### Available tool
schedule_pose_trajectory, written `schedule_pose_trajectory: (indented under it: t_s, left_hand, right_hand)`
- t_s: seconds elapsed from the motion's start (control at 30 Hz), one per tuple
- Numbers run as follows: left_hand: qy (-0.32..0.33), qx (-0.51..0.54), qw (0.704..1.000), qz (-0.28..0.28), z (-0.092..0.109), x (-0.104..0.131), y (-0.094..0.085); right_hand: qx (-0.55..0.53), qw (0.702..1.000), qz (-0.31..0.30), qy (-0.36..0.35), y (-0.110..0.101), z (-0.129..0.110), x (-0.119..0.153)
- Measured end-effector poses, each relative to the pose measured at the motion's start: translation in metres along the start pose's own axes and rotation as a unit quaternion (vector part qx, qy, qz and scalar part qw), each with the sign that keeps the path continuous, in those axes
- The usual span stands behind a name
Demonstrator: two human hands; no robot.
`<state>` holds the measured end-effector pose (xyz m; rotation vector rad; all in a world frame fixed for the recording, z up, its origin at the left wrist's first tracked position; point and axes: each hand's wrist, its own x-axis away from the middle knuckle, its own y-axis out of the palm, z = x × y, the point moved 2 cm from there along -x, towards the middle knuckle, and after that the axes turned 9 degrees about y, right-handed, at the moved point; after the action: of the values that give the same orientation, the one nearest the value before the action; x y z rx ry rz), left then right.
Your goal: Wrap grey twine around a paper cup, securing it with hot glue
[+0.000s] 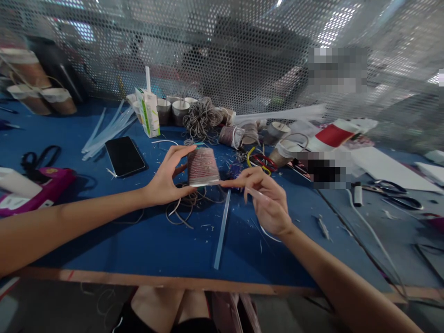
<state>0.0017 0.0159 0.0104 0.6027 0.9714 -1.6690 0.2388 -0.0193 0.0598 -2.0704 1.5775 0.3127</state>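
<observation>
My left hand grips a small cup wrapped in pinkish-brown cord, thumb under its lower edge and fingers over the top. The cup is held above the table, its white rim facing down. My right hand stretches its index finger to the cup's lower right edge, while the other fingers curl inward. A pale strip shows at those curled fingers; I cannot make out whether it is a held thing. Under the cup lie loose loops of cord. A translucent glue stick rests on the blue table between my hands.
A phone, a drink carton and more glue sticks lie left of centre. Behind are a cord bundle and several wrapped cups. Scissors lie right. Perforated metal mesh bounds the back.
</observation>
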Motion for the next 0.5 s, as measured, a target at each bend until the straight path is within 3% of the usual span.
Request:
schedule_pose_trajectory:
  t_s: [0.2, 0.37, 0.5]
  left_hand:
    - [-0.002, 0.038, 0.999, 0.004, 0.000, 0.001, 0.000]
    - [-0.006, 0.071, 0.997, 0.007, -0.002, 0.001, 0.000]
    - [-0.006, 0.067, 0.998, 0.020, -0.006, 0.001, 0.000]
  right_hand:
    - [-0.010, 1.000, 0.012, 0.027, -0.004, 0.011, -0.003]
    - [0.018, 0.990, 0.137, -0.002, -0.009, 0.013, -0.006]
    - [0.037, 0.964, 0.262, 0.014, -0.023, 0.023, -0.011]
